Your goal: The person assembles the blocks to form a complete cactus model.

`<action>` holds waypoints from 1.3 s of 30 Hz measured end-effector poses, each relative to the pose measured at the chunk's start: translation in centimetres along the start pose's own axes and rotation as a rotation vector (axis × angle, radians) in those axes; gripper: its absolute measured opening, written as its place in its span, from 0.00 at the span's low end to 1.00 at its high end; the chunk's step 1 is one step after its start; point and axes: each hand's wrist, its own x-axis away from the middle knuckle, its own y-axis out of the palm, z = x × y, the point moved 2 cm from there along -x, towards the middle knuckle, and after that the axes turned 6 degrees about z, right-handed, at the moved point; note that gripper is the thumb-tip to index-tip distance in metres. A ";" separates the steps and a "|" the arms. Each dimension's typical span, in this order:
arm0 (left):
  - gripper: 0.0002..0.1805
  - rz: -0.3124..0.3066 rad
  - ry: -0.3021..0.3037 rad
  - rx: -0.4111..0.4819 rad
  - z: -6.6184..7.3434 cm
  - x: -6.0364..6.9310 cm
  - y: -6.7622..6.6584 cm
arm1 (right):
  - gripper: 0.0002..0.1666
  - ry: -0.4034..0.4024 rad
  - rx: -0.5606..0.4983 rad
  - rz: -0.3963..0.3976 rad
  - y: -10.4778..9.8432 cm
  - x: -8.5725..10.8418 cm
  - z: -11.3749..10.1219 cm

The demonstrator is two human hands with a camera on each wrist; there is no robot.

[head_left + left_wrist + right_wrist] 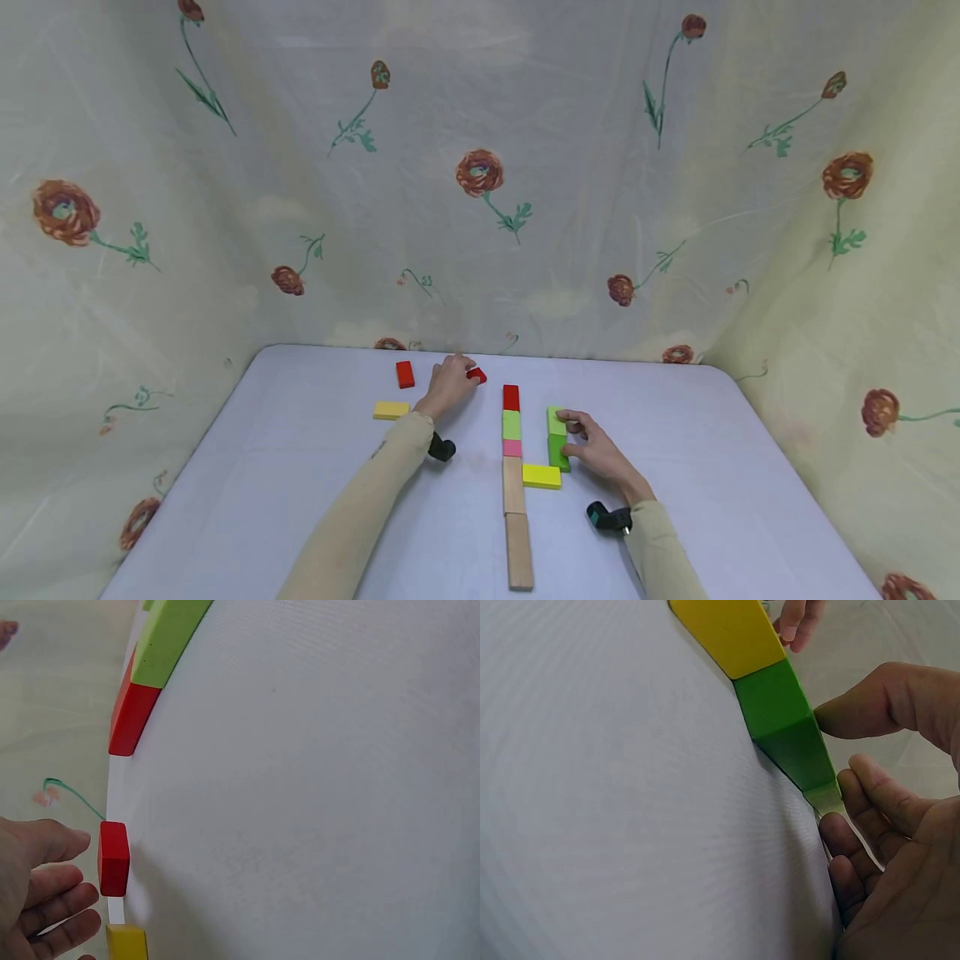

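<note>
My left hand [447, 385] reaches to a small red block [477, 376] at the back of the table. In the left wrist view its thumb and fingers are spread beside a red block [114, 859], with a slight gap at the thumb. My right hand [600, 450] is beside a light green block [556, 420] and a dark green block [558, 452] laid end to end. Its thumb [855, 712] touches the dark green block, and its fingertips lie by the light green one, most of which is hidden in the right wrist view. A yellow block [542, 477] adjoins the dark green block.
A straight row runs toward me: red block [511, 397], light green block [512, 425], pink block [512, 448] and two wooden blocks [513, 485]. At the left lie another red block [405, 374] and a pale yellow block [392, 410]. Flowered cloth [480, 275] surrounds the white table [675, 450].
</note>
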 end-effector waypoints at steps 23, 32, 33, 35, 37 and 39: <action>0.19 -0.013 -0.017 -0.001 -0.3 -0.1 0.3 | 0.37 0.007 -0.004 0.008 -0.1 -0.1 0.3; 0.17 -0.014 -0.021 0.007 -0.1 -0.3 0.4 | 0.37 0.000 -0.009 0.014 0.0 0.0 0.4; 0.17 -0.017 -0.018 0.005 -0.1 -0.3 0.4 | 0.37 0.000 -0.009 0.014 0.0 0.0 0.5; 0.17 -0.021 -0.010 0.007 0.0 -0.4 0.5 | 0.37 -0.004 -0.004 0.014 0.0 -0.1 0.5; 0.18 -0.025 -0.004 0.013 0.2 -0.5 0.5 | 0.37 -0.008 -0.001 0.012 0.1 -0.1 0.5; 0.18 -0.027 0.001 0.020 0.4 -0.5 0.6 | 0.37 -0.010 -0.006 0.010 0.1 -0.1 0.4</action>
